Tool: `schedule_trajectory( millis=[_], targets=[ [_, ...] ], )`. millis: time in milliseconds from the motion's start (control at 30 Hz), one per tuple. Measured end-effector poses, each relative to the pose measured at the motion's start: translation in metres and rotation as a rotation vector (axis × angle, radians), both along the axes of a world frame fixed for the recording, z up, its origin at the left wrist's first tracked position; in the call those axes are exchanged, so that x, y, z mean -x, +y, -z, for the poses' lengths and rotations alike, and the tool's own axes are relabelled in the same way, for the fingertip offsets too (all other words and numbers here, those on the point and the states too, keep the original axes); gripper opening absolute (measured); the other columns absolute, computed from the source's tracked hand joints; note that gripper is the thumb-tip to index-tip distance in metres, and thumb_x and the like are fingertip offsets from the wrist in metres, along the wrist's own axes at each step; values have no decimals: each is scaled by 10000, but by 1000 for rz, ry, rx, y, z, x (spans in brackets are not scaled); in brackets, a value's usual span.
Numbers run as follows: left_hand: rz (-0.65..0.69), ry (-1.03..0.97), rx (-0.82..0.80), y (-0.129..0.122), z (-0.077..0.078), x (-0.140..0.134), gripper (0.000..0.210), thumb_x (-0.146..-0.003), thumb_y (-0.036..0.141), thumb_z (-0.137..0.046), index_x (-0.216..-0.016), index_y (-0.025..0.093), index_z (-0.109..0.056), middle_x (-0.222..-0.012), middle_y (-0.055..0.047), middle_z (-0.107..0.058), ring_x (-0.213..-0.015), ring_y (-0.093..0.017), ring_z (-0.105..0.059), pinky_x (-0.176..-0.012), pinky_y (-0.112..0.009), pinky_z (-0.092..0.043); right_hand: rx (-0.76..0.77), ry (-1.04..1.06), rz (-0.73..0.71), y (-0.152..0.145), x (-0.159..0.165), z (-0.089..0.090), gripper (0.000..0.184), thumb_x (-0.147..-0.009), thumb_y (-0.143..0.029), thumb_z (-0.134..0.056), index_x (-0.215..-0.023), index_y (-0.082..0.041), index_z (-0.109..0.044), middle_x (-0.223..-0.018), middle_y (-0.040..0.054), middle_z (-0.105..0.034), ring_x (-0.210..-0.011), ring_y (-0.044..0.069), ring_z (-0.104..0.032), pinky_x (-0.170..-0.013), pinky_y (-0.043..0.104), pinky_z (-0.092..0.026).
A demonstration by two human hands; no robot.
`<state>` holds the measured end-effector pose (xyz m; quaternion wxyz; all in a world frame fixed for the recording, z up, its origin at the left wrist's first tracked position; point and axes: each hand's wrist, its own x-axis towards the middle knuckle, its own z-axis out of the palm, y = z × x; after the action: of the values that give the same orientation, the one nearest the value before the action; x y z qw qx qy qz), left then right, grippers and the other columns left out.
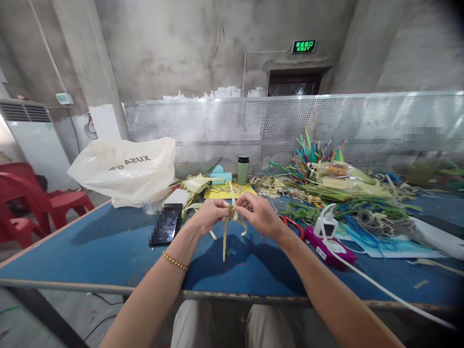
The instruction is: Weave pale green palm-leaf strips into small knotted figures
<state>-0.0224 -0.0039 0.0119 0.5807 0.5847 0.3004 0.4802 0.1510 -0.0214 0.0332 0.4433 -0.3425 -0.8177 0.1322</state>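
Above the blue table (119, 261), my left hand (209, 216) pinches a small woven piece of pale leaf strips (225, 240) between thumb and fingers. Several strip ends stick out, one upward, one hanging straight down and one curling to the right. My right hand (255, 212) is closed at the right side of the same piece, fingertips pressed on a strip. The fingers cover part of the woven middle. Just right of my right hand lie scissors with red-orange handles (295, 226), partly hidden by my forearm.
A dark-screened phone (166, 224) and a white plastic bag (126, 169) are at left. Behind my hands stand a green bottle (243, 170) and a yellow sheet (213, 193). Right are a purple power strip (331, 249), a white cable (380, 290) and heaped leaves (333, 186).
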Motion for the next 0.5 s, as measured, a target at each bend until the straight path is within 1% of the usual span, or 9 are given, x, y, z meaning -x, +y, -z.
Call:
schedule_trajectory(
  millis=[100,167,233,300,400,500],
  targets=[
    [-27,29,-20,-1,0,0,141,-539,153,-741,-565,117,-607,-538,31,-539,-504,-56,-435,-527,-228,-312,-72,-35,25,0,2,1,40,-812,-208,-578,-816,-188,-544,-734,13,-580,-660,132,-532,-628,257,-422],
    [-39,56,-24,-2,-1,-1,152,-536,163,-741,-548,120,-596,-525,34,-528,-491,-54,-423,-516,-227,-308,-119,-65,46,1,2,1,62,-804,-201,-594,-817,-187,-535,-755,18,-571,-687,140,-522,-644,263,-411],
    [-49,84,-28,-3,-2,-2,145,-539,171,-734,-556,120,-599,-528,32,-528,-490,-56,-418,-509,-228,-309,-168,-109,70,1,1,1,83,-812,-219,-601,-797,-186,-526,-763,24,-556,-708,148,-509,-657,268,-400],
    [-68,122,-49,-4,-1,-4,130,-543,165,-716,-562,119,-597,-535,27,-529,-496,-61,-419,-505,-227,-310,-224,-179,109,-1,0,-1,102,-848,-259,-571,-790,-182,-537,-786,36,-547,-731,155,-502,-667,271,-391],
    [-114,187,-111,-2,3,-6,117,-557,151,-682,-553,121,-569,-522,35,-500,-494,-60,-396,-501,-224,-297,-332,-296,174,-3,2,-4,163,-886,-315,-522,-833,-177,-593,-861,66,-546,-800,173,-505,-700,287,-383],
    [-125,230,-207,1,9,-8,125,-578,160,-654,-547,122,-539,-516,46,-455,-493,-53,-354,-495,-218,-258,-401,-375,168,-1,7,-5,134,-850,-280,-577,-805,-167,-630,-860,75,-549,-850,191,-500,-764,313,-374]
  ],
)
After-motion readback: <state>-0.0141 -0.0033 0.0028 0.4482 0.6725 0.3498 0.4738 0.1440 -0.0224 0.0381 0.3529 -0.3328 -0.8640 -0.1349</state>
